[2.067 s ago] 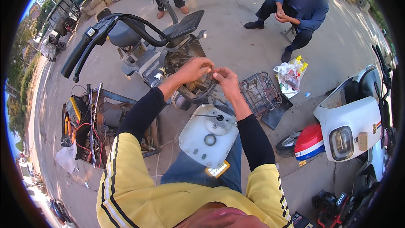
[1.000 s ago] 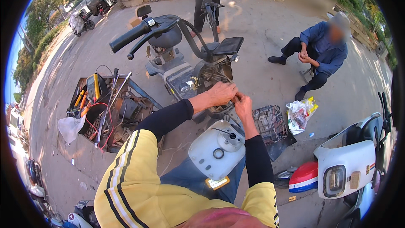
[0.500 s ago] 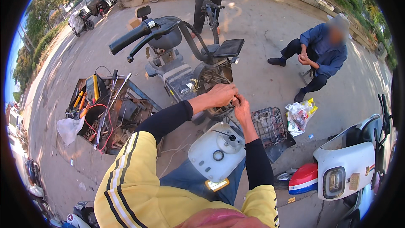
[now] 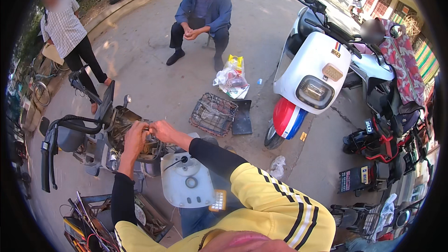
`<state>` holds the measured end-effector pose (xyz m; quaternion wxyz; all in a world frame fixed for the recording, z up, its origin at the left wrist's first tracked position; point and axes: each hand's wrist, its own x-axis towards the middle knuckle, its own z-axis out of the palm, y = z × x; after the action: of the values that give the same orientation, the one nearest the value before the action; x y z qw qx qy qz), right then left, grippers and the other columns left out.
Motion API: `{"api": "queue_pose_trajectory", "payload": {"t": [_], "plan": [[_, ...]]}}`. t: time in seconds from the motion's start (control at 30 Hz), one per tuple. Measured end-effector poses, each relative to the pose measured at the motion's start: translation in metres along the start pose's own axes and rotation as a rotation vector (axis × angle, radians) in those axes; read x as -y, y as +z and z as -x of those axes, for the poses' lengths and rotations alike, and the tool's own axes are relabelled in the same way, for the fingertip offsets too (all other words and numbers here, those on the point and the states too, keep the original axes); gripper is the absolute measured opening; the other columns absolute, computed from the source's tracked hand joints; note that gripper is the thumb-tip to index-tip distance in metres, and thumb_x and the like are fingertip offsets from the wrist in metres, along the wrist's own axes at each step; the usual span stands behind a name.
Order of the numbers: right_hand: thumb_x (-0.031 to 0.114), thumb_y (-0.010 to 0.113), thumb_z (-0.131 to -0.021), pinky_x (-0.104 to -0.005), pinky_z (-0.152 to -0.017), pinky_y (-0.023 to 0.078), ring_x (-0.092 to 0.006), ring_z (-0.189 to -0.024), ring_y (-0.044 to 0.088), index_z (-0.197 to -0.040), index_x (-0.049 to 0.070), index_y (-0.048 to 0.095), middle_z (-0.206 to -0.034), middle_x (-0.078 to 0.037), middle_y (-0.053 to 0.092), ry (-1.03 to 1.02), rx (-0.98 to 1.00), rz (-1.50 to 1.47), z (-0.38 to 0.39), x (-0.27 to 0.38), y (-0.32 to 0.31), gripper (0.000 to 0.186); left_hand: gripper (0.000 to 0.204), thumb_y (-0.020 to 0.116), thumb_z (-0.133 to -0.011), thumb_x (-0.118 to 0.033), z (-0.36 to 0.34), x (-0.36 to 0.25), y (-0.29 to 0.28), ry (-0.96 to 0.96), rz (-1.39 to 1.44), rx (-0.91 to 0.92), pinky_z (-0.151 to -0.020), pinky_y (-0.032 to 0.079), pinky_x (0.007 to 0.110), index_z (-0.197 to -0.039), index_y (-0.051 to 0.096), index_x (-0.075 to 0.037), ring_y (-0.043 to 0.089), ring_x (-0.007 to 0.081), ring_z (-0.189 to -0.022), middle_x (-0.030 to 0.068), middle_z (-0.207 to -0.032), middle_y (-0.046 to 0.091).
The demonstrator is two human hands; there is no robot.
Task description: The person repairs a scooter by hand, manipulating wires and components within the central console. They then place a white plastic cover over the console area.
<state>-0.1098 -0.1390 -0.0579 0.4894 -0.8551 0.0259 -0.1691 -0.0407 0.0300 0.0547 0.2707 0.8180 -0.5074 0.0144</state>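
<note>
While the bike's front (image 4: pixel 120 122) gapes open left of centre, innards showing, I'd call this work midway, with closing-up still left. The left hand (image 4: pixel 135 138) and right hand (image 4: pixel 163 131) meet there, bunched narrow (can't tell if they're gripping anything), and a white plastic piece (image 4: pixel 178 187) lies loose at lower centre.

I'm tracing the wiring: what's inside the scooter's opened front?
Tangled wires show inside the scooter's opened front. The left hand and right hand cover part of it, so whatever lies behind them cannot be seen.
</note>
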Motion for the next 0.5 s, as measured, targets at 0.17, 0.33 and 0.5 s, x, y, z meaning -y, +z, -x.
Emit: {"api": "queue_pose_trajectory", "payload": {"t": [0.17,0.33,0.5], "plan": [[0.023,0.068,-0.102,-0.0473,-0.075,0.053,-0.037,-0.079,0.068,-0.103,-0.001,0.075,-0.089,-0.024,0.073,0.001,0.043,-0.176,-0.004,0.008,-0.003,0.025,0.01,0.072,-0.096,-0.011,-0.001,0.015,0.009,-0.059,0.068,0.05,-0.077,0.053,0.047,-0.097,0.068,-0.001,0.068,0.0388,-0.09,0.0161,-0.092,0.066],[0.019,0.07,-0.105,-0.029,-0.071,0.046,-0.0086,-0.077,0.055,-0.09,-0.001,0.077,-0.079,0.0,0.069,0.155,0.091,-0.387,-0.011,-0.002,-0.027,0.026,0.009,0.065,-0.093,-0.007,-0.023,0.018,0.029,0.082,-0.107,0.112,-0.082,0.055,0.054,-0.1,0.065,-0.002,0.07,0.0436,-0.101,0.0177,-0.101,0.069],[0.021,0.069,-0.105,-0.0292,-0.067,0.04,-0.0089,-0.074,0.049,-0.089,0.001,0.077,-0.077,0.003,0.064,0.177,0.143,-0.281,-0.004,0.01,-0.017,0.027,0.009,0.069,-0.094,-0.011,0.004,0.022,0.008,-0.103,0.033,0.097,-0.086,0.054,0.052,-0.1,0.07,-0.004,0.07,0.0397,-0.103,0.0141,-0.105,0.071]]}}
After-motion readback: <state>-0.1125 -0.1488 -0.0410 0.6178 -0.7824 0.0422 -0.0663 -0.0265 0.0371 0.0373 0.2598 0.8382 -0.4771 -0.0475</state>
